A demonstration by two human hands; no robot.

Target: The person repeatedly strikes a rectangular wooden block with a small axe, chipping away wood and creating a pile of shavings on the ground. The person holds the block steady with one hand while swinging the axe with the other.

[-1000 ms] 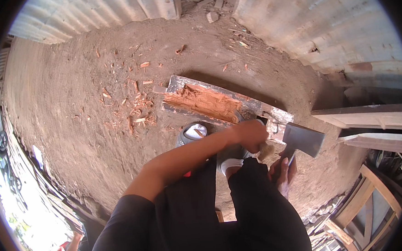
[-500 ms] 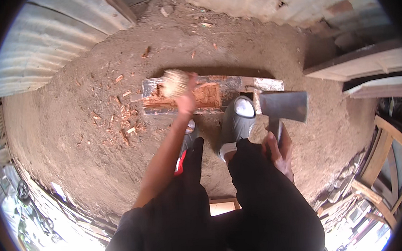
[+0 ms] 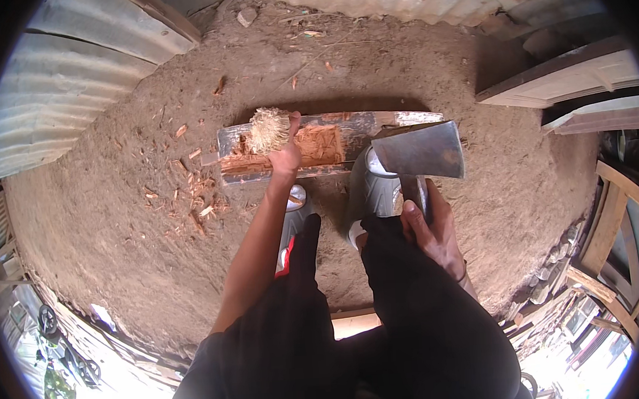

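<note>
Dark steel, broad and flat, makes the head of a hatchet point(image 3: 423, 151); the right hand point(image 3: 432, 229) is closed around its handle point(image 3: 413, 191), in view overlapping the right grey shoe point(image 3: 379, 196). The left hand point(image 3: 285, 159) grips a pale, frayed fibrous bundle point(image 3: 268, 131) over a hollowed timber point(image 3: 320, 147); whether they touch, I cannot tell. The timber lies on the dirt ground point(image 3: 109, 234), orange-brown inside, with wood chips point(image 3: 205, 211) scattered near its left end.
</note>
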